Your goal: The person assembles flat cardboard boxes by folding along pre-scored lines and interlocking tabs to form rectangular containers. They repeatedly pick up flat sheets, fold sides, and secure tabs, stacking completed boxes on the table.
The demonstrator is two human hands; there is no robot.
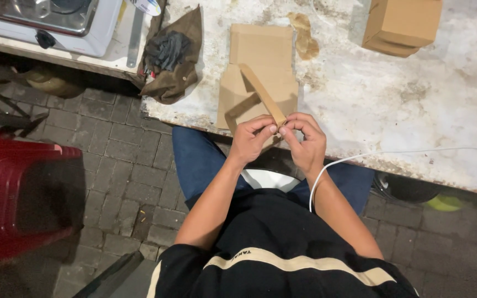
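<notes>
A flat brown cardboard box blank lies on the worn white table, near its front edge. One narrow flap of it stands folded up and runs diagonally toward me. My left hand and my right hand meet at the near end of that flap, both pinching it between thumb and fingers. The lower edge of the cardboard is hidden under my hands.
An assembled cardboard box stands at the far right of the table. A crumpled brown bag holding something black lies at the table's left corner. A stove sits far left, red plastic stools at my left. A white cable crosses the table edge.
</notes>
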